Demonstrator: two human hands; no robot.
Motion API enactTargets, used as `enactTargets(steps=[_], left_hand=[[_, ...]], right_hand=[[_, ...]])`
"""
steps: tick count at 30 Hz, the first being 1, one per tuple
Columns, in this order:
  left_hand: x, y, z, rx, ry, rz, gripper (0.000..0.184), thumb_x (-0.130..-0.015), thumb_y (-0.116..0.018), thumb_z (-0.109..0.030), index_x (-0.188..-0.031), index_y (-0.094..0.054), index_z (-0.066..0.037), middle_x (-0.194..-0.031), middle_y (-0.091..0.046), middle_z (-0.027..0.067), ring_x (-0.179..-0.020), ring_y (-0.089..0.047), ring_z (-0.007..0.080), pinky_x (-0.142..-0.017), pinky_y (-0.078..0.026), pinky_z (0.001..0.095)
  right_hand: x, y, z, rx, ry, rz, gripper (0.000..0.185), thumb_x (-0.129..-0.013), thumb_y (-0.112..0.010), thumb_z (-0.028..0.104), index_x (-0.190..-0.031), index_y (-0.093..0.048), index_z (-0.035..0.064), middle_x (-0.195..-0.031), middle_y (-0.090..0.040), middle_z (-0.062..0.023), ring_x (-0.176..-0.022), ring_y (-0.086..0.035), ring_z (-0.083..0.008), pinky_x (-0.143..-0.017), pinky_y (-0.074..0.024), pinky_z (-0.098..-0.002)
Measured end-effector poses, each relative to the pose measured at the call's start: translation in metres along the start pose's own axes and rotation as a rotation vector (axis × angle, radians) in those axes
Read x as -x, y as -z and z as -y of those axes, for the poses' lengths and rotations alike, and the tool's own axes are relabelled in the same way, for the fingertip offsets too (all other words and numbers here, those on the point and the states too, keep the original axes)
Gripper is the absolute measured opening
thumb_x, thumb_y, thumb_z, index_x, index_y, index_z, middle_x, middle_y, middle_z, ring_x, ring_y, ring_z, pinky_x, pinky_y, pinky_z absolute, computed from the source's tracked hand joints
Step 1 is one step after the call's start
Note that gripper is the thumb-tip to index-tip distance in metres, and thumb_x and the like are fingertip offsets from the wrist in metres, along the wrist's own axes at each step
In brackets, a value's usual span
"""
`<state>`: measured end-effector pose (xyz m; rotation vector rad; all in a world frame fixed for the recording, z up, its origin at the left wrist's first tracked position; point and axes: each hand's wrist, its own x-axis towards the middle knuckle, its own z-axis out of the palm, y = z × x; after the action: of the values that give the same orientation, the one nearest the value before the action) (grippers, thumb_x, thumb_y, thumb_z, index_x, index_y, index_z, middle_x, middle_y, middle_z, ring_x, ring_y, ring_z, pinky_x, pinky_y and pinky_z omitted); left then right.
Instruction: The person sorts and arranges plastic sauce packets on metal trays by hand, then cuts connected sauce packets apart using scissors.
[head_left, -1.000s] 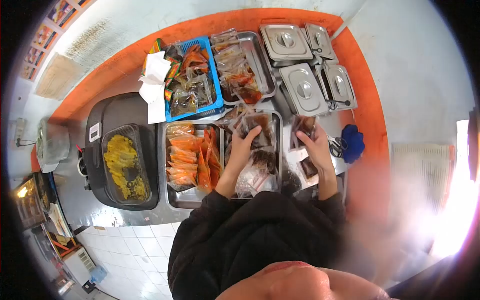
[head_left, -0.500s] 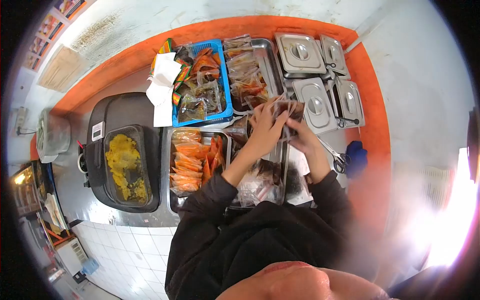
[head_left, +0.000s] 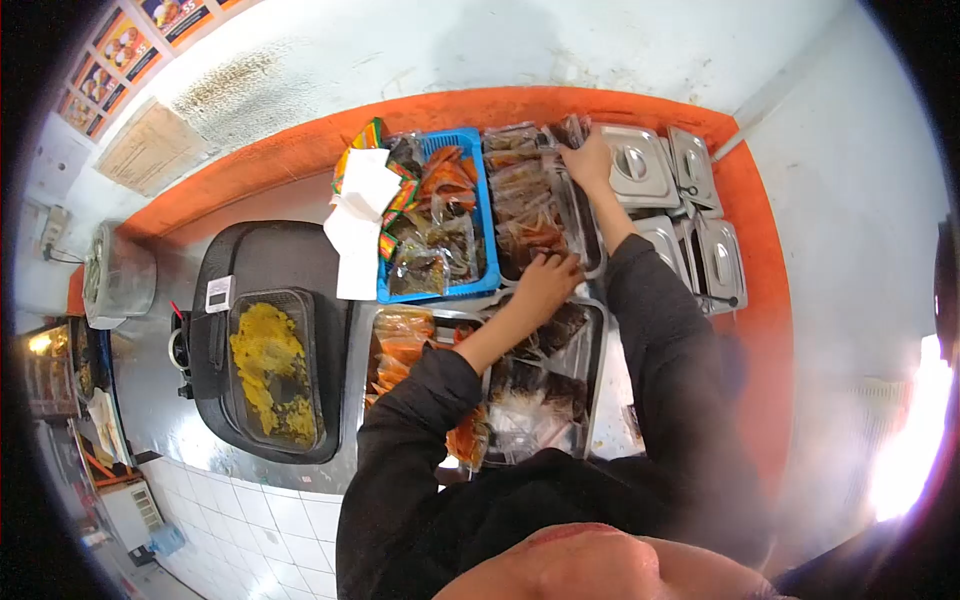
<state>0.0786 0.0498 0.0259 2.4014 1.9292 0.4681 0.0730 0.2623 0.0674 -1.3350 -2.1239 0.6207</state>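
Observation:
My right hand (head_left: 590,162) reaches to the far end of the upper metal tray (head_left: 584,222). Its fingers are closed on small clear plastic bags of dark sauce (head_left: 571,130); how many I cannot tell. Bent but apart, the fingers of my left hand (head_left: 545,290) rest at the near end of that tray, against its nearest bags. A row of clear bags with brownish-red filling (head_left: 527,205) lies between the two hands. Below my left hand, a lower metal tray (head_left: 597,385) has more dark bags (head_left: 535,385) and clear plastic in it.
Left of the upper tray stands a blue basket (head_left: 491,235) of filled bags, with white paper (head_left: 360,220) beside it. Orange bags (head_left: 403,345) lie in a metal tray. A black appliance (head_left: 215,385) holds a yellow mass (head_left: 268,360). Lidded steel containers (head_left: 632,165) stand right.
My right hand has carried the dark bags away from me to the tray's far end. My left hand has parted from them and come down at its near end. The view has shifted.

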Motion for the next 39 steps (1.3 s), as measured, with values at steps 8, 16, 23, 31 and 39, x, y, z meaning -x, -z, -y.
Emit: enactTargets(steps=[8,16,23,31,39], left_hand=[[0.002,0.009,0.007,-0.205,0.004,0.326,0.026,-0.078,-0.059,-0.013,-0.103,-0.063,-0.006,-0.114,-0.051,0.0097,-0.094,-0.055,0.0238,-0.083,-0.043,0.0370],[-0.008,-0.008,0.007,-0.150,0.285,0.022,0.039,-0.076,-0.059,-0.008,-0.114,-0.053,-0.010,-0.125,-0.042,0.0140,-0.082,-0.061,0.0269,-0.078,-0.048,0.0379],[-0.002,0.016,0.014,0.067,0.424,0.049,0.045,-0.068,-0.061,0.006,-0.110,-0.052,-0.006,-0.113,-0.047,0.0178,-0.078,-0.062,0.0257,-0.067,-0.050,0.0344],[0.029,0.026,0.031,0.747,0.382,-0.247,0.021,-0.080,-0.058,0.002,-0.101,-0.060,0.002,-0.105,-0.056,0.0177,-0.091,-0.059,0.0356,-0.076,-0.049,0.0371],[0.035,0.027,0.023,0.550,0.423,-0.218,0.018,-0.087,-0.055,-0.009,-0.093,-0.063,0.006,-0.089,-0.053,0.0183,-0.084,-0.055,0.0358,-0.076,-0.044,0.0401]], right_hand=[[-0.024,-0.057,0.009,0.500,-0.206,0.254,0.073,-0.077,-0.068,0.018,-0.130,-0.023,-0.0040,-0.130,-0.034,-0.0313,-0.109,-0.052,-0.0439,-0.084,-0.0487,-0.0464],[-0.042,-0.061,-0.004,0.640,-0.099,0.320,0.082,-0.077,-0.067,0.022,-0.136,-0.017,-0.0064,-0.127,-0.039,-0.0274,-0.109,-0.053,-0.0382,-0.084,-0.0490,-0.0433],[0.029,0.043,0.044,0.387,0.343,0.121,0.064,-0.073,-0.073,0.022,-0.124,-0.039,0.0005,-0.118,-0.048,-0.0250,-0.097,-0.058,-0.0350,-0.075,-0.0486,-0.0422],[0.146,0.054,-0.032,-0.136,0.410,0.475,0.027,-0.070,-0.070,0.005,-0.093,-0.058,0.0024,-0.090,-0.056,-0.0146,-0.085,-0.059,-0.0277,-0.074,-0.0460,-0.0349],[0.149,0.011,-0.049,0.128,0.620,0.156,0.032,-0.070,-0.065,0.003,-0.099,-0.053,0.0068,-0.100,-0.046,-0.0137,-0.097,-0.050,-0.0330,-0.079,-0.0455,-0.0403]])
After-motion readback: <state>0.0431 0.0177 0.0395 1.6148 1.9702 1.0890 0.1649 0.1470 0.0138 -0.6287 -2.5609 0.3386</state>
